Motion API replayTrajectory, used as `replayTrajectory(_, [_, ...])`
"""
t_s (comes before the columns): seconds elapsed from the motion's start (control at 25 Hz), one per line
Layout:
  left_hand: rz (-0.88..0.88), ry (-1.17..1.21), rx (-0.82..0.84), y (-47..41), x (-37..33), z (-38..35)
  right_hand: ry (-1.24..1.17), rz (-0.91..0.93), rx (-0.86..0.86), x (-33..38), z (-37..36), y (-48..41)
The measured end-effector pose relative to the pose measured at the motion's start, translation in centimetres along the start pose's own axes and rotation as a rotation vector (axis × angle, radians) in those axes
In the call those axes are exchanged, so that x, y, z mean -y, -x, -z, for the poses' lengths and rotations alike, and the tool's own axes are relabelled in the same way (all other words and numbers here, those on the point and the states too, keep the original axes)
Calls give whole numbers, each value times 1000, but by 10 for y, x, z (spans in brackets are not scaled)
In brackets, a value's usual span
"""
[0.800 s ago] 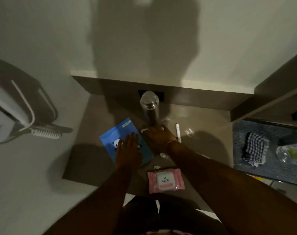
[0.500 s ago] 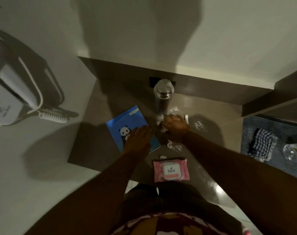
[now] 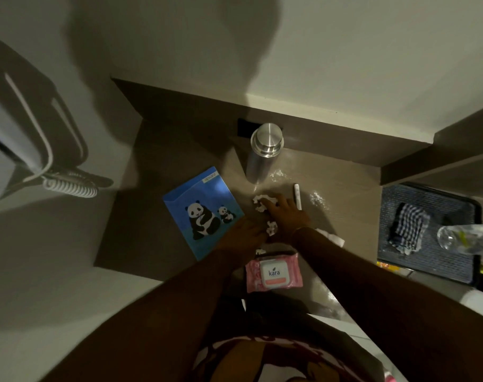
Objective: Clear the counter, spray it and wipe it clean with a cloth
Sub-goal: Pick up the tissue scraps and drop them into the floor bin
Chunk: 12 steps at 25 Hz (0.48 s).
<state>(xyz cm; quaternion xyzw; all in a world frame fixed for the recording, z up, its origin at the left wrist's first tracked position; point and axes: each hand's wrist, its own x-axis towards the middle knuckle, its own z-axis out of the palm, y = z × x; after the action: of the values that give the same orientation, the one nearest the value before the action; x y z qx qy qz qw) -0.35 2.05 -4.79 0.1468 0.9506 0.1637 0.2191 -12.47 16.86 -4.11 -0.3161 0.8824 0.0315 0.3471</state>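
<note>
Right hand (image 3: 286,215) palm down on the worktop (image 3: 179,150), fingers curled loosely over a crumpled white paper scrap (image 3: 262,202), fingertips touching it; dim light, so cannot tell whether it is really gripped or just pressed. Left hand (image 3: 241,235) flat-ish, fingers extended and relaxed, holding nothing, fingertips just beside a second white scrap (image 3: 272,228) between the two hands; its heel overlaps the near right corner of the blue panda notebook (image 3: 201,210).

Steel bottle (image 3: 265,150) upright near the worktop's back edge, in front of a dark wall socket. White pen (image 3: 297,196) lies just right of the right hand, apart from it. White powdery smears (image 3: 319,199) on the surface right of the pen. Pink wipes pack (image 3: 273,272) at the front edge, between the forearms. Another small scrap (image 3: 259,251) just behind the pack. Checked cloth (image 3: 407,230) and clear spray bottle (image 3: 466,238) sit on a dark ribbed mat (image 3: 394,266) off the right end, well apart from both hands.

Versus half a second ago: the left hand has slid off the notebook face toward the scraps, so the panda picture is now fully uncovered. The right hand stays on the scraps by the bottle base, and bottle, pen and wipes pack keep their places.
</note>
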Motion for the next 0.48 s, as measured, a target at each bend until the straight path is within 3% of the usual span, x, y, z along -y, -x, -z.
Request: replayTrajectory(0.48, [-25,-52,26,-2,1,-10,-182,70,-55,13,-2,2])
